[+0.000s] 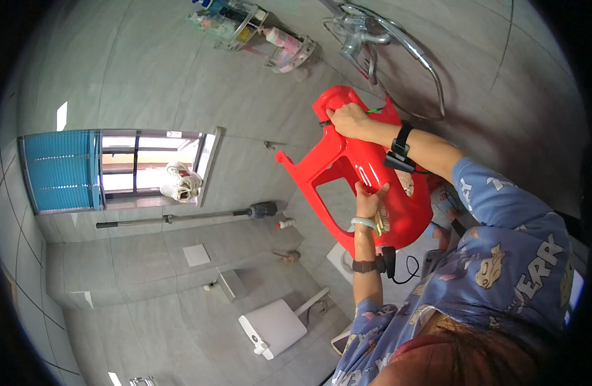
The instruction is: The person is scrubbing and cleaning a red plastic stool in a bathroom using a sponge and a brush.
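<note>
A glossy red plastic chair (pixel 320 178) is tilted in front of me. My right hand (pixel 346 119) is closed on what looks like a thin brush (pixel 374 110); its green handle shows on one side of the fist and a dark end on the other, against the chair. My left hand (pixel 370 200), with a pale bangle at its wrist, grips a rail of the chair between thumb and fingers. Beside that palm is a scrub brush (pixel 382 220) with pale bristles, partly hidden. Both forearms carry black straps with small devices.
A chrome shower mixer with hose (pixel 433 72) is on the wall near my right arm, with bottle racks (pixel 296 55) beside it. A long-handled mop (pixel 204 217) hangs on the wall. White shoes (pixel 182 183) stand on the window sill. A white cistern (pixel 279 325) is on my left.
</note>
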Tool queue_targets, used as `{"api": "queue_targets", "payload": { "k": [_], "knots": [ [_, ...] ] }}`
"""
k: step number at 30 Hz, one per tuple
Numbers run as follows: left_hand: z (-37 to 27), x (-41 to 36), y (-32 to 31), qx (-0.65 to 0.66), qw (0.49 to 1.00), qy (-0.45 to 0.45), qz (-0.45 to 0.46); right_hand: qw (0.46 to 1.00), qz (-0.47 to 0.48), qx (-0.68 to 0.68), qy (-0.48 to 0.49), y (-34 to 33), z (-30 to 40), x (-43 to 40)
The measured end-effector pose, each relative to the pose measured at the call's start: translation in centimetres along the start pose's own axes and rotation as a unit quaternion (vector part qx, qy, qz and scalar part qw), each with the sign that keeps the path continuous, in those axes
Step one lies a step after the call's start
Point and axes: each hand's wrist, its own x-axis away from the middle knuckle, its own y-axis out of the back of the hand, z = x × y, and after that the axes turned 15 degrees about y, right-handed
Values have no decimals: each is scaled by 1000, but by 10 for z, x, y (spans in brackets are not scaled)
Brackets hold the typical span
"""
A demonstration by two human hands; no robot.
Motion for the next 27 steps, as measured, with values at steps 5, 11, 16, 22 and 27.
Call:
{"api": "queue_targets", "payload": {
  "k": [5, 11, 16, 22, 27],
  "knots": [
    [8, -15, -15, -39, 998, -48, -5, 993, -31, -6, -110, -4, -8, 15],
    [2, -14, -14, -34, 999, -25, 9, 998, -31, -8, -51, -7, -20, 7],
    [22, -24, -9, -50, 997, -63, 12, 996, -19, -14, -88, -2, -8, 24],
    [10, -19, -2, -40, 998, -27, 25, 998, -34, -20, -50, -7, -21, 8],
    [7, -14, -1, 17, 998, -12, 58, 999, -50, 14, -3, -10, -10, 26]
  ]
}}
